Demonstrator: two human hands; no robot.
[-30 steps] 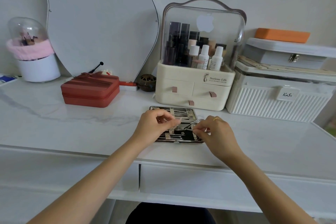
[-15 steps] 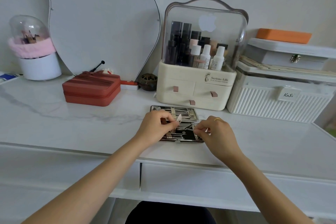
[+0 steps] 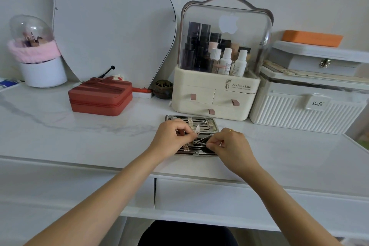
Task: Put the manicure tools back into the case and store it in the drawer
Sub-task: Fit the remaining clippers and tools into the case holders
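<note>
**Both hands at the open manicure case**

Head view: manicure case (image 3: 201, 121) lying open and flat on white marble-look vanity top (image 3: 79, 138), just in front of cream cosmetic organizer (image 3: 215, 94) with clear domed lid. Rows of metal tools strapped inside the case, partly hidden by both hands. Left hand (image 3: 171, 140) over the case's left half, fingers curled, pinching a small pale strap (image 3: 197, 129) lifted up from the case. Right hand (image 3: 231, 145) over the case's right edge, fingers curled, pinching a thin metal manicure tool (image 3: 201, 142) with its tip pointing left toward the strap. Gold ring (image 3: 231, 130) on a right finger. Closed drawer (image 3: 219, 195) set in the vanity front below the case. Red zippered box (image 3: 100, 98) well to the left of the case, white ribbed storage bin (image 3: 305, 110) to the right beside the organizer, brush holder with pink band (image 3: 38, 60) at far left against the curved mirror (image 3: 111, 26).
</note>
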